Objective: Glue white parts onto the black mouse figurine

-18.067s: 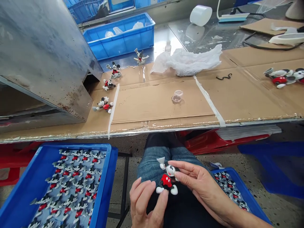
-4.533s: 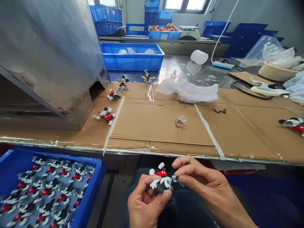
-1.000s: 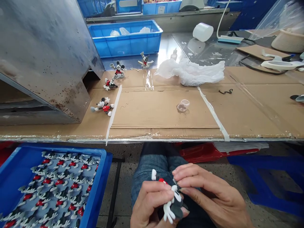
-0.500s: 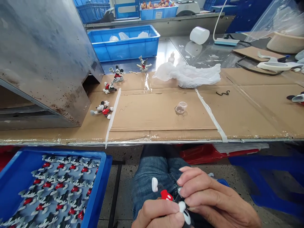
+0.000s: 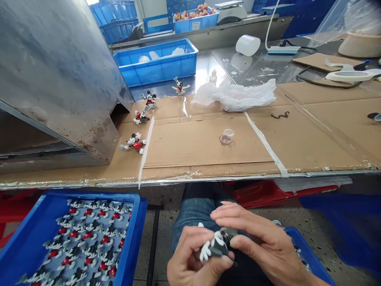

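Over my lap, both hands close on one small mouse figurine in black, white and grey. My left hand pinches it from below and the left. Fingers of my right hand lie over its top and right side, hiding most of the body. A blue tray at lower left holds several identical figurines laid in rows. A second blue bin shows beside my right wrist.
A cardboard-covered bench runs across in front, with three loose figurines at its left, a small clear cup, crumpled white plastic and a blue crate. A large metal housing stands at left.
The figurine has been turned in my hands: the red part seen half a second ago is hidden and a white glove faces out. My right fingers have slid further over it.
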Action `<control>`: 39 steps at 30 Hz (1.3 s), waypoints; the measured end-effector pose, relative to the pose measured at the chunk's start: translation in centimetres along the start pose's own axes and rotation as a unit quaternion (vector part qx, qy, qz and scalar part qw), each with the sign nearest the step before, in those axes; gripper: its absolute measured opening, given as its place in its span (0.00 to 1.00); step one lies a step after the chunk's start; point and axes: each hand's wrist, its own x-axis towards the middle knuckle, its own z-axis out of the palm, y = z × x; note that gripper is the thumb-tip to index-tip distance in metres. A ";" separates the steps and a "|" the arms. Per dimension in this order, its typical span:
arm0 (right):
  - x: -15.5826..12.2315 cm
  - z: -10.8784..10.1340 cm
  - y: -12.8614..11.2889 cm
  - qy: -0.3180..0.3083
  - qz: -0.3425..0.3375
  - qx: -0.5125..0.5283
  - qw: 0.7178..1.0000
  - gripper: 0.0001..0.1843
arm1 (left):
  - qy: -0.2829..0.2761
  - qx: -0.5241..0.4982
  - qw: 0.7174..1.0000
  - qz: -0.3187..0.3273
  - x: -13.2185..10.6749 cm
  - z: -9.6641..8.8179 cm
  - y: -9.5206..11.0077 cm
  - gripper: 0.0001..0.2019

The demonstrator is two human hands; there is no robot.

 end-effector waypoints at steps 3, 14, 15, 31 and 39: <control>0.5 0.2 -0.2 0.017 0.139 0.031 0.990 0.12 | 0.069 -0.077 0.968 -0.229 0.9 0.2 0.4 0.19; 0.4 0.6 -0.9 -0.015 0.218 0.077 0.973 0.14 | 0.086 -0.062 0.959 -0.262 0.8 -0.5 0.9 0.20; 0.3 0.6 -0.9 -0.014 0.215 0.079 0.973 0.13 | 0.082 -0.052 0.964 -0.246 0.7 -0.4 0.9 0.20; 0.0 0.8 -1.0 -0.029 0.178 0.101 0.978 0.09 | 0.038 -0.001 0.993 -0.115 -0.4 -0.6 1.1 0.14; -0.1 1.0 -0.4 -0.033 0.159 0.073 0.984 0.10 | 0.053 0.000 0.995 -0.080 -0.4 -0.7 0.8 0.14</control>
